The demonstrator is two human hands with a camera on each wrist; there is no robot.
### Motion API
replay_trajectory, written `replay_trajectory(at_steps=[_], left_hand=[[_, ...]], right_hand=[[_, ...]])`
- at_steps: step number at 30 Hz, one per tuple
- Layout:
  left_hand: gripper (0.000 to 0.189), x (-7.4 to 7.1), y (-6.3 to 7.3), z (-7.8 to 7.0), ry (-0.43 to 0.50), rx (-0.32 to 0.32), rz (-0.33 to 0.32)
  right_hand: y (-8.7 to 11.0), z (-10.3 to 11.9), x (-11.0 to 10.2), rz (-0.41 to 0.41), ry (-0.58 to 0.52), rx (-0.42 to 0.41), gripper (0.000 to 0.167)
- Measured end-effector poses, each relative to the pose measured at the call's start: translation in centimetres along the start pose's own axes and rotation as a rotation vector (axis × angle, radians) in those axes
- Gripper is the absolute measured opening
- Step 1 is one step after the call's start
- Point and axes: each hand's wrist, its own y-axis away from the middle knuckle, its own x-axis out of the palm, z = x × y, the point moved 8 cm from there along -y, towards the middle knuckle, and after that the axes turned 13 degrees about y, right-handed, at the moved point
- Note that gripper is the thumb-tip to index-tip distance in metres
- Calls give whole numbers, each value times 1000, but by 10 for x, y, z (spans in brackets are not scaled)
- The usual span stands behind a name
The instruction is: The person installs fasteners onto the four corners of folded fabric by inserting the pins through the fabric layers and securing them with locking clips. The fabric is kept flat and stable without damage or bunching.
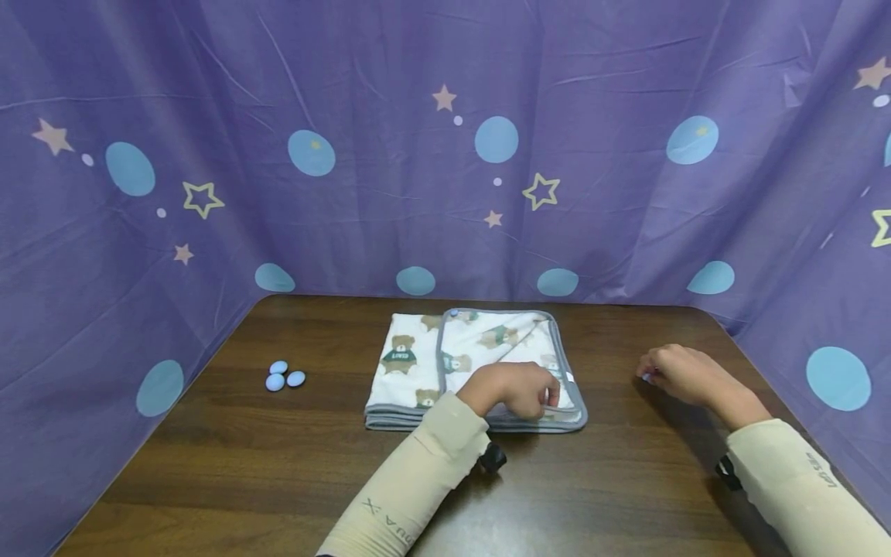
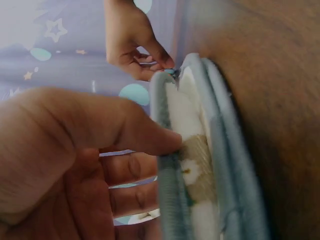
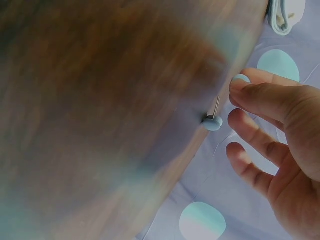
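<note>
In the head view, we find the blanket (image 1: 445,371) lying folded on the surface (image 1: 209,456). The left hand (image 1: 522,389) is at its near right part; the right hand (image 1: 685,377) is low over the surface, well apart from the blanket. Three blue discs (image 1: 275,382) lie to the left, and a blue head (image 1: 455,312) sits at a far corner of the blanket's upper layer. A bear's shirt appears to read "LOVED". The right sleeve (image 1: 800,464) bears lettering that looks like "Let's Slim"; on the left sleeve (image 1: 418,480) we make out an X and an A, but no whole word. A white tag (image 1: 570,377) on the edging is too small to read.

In the left wrist view, we note the left hand clamped on the edging, thumb in front and fingers behind. The right hand shows beyond, with a small blue piece (image 2: 171,71) at its fingertips.

In the right wrist view, we record that piece pinched between thumb and forefinger, the other fingers apart. Just beside them, a blue-headed pin (image 3: 213,123) rests shaft upward on the surface. We judge the step to be readying a fastener; the next move calls for lifting the pin by its head, fingers clear of the point.
</note>
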Motion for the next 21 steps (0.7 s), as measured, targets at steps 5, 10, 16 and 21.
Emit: replay_trajectory(at_steps=[5,10,16,21], left_hand=[[20,-12,4,5,8,52,-34],[12,-25,9,17,104,78,-76],[15,-42,21,42,357,33,-143],[18,-52,31,64,564,18,-223]], right_hand=[[-2,2,-3,-21,5,-18,26],[-6,4,-9,-28,14,-26,29],[-12,8,-20,-55,22,-36,29],[-17,12,-25,-70,7,-35,27]])
